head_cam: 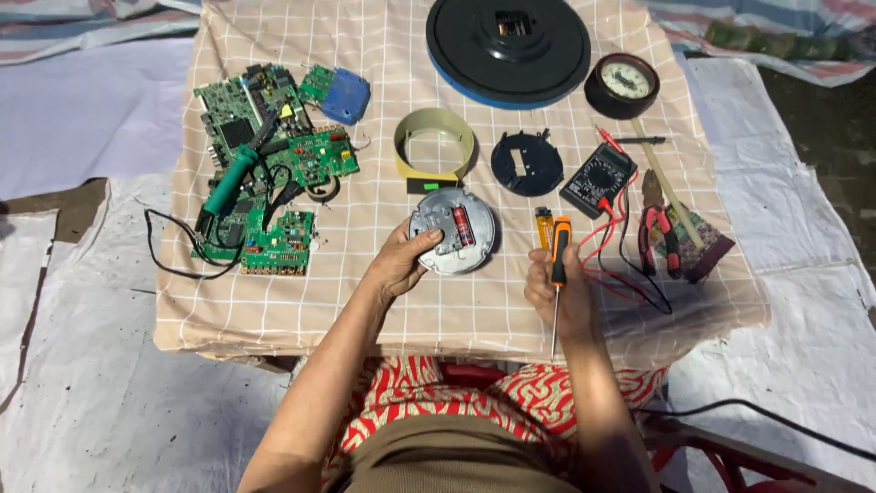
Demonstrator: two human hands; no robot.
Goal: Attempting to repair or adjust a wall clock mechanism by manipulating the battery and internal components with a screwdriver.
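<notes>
We see left hand (400, 263) gripping edge of round grey clock mechanism (453, 231) at centre of table (274, 310), back side up, red battery (463, 225) sitting in its slot. Right hand (564, 294) closed around orange screwdriver (558, 274), tip pointing down toward us. We judge opening step in hand; next move needs tip turned onto mechanism.

Makeshift outdoor repair bench: cloth-covered table (456, 319) with circuit boards (265, 155), soldering iron (233, 178), multimeter (598, 178), on ground tarps (91, 383).
</notes>
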